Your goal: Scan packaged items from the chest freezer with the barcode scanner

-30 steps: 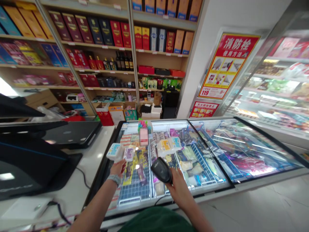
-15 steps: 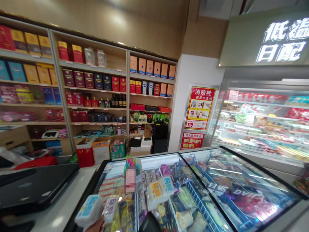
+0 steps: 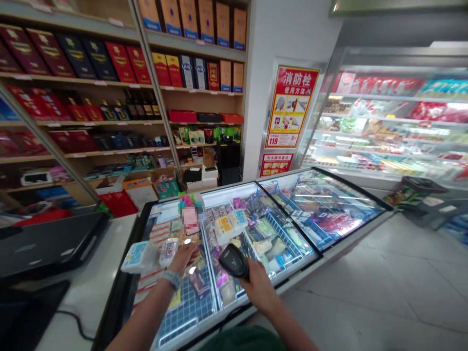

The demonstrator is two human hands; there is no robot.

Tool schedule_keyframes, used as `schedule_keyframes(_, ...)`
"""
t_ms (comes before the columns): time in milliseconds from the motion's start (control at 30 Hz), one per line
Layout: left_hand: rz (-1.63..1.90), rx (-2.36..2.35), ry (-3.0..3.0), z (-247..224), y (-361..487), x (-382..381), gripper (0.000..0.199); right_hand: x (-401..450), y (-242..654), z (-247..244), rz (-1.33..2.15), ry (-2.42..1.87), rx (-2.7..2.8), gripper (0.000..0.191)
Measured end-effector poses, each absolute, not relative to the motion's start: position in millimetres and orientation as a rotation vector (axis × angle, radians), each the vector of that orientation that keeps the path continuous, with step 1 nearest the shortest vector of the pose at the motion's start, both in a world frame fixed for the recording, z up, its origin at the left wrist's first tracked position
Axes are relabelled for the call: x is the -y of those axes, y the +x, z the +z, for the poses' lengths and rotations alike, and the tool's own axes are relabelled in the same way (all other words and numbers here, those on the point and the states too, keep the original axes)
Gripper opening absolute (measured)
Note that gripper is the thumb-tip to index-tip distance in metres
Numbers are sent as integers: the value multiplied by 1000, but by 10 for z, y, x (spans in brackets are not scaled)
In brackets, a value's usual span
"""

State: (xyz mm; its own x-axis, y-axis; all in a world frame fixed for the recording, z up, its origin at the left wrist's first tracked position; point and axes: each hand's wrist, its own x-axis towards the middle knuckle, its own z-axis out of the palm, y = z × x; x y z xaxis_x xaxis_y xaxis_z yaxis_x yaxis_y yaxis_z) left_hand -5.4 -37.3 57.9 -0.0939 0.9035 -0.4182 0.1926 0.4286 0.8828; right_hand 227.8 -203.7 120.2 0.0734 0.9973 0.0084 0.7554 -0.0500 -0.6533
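My right hand [image 3: 260,287] is wrapped around the handle of a black handheld barcode scanner [image 3: 234,261], held above the glass of a chest freezer [image 3: 190,319]. Over the freezer's left part, my left hand [image 3: 183,258] reaches out with fingers extended and a band on the wrist. Just left of its fingers lies a clear pack with purple print [image 3: 168,252]; whether they touch cannot be told. Further left sits a clear tub with a blue label [image 3: 136,256]. Beyond the scanner stand a tub with an orange label [image 3: 224,226] and another with a blue label [image 3: 239,219].
A blurred-out pink item [image 3: 190,219] with colourful bits stands on the glass. A black laptop-like device [image 3: 54,243] rests on the counter [image 3: 113,243] at left. Shelves of boxed bottles [image 3: 95,58] line the back; a lit chiller [image 3: 395,112] stands at right.
The view has tilted down and shifted right. Both my hands and forearms now show, with the scanner in full view. My left hand's fingers appear right of the purple-print pack.
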Motion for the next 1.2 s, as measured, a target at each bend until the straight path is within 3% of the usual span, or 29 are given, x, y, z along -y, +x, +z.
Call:
schedule_keyframes(167, 649, -1521, 996, 525, 421, 118, 53, 2097, 2439, 1202, 628, -1923, 1622, 17)
schedule_keyframes(333, 527, -1504, 993, 542, 832, 53, 35, 2155, 2568, 1173, 625, -1905, 1576, 15)
schedule_keyframes(467, 491, -1513, 990, 568, 910, 45, 36, 2188, 2635, 1141, 631, -1920, 1545, 16)
schedule_keyframes(1200, 805, -1593, 1672, 1003, -299, 625, 23, 1986, 2260, 1177, 611, -1816, 1938, 14)
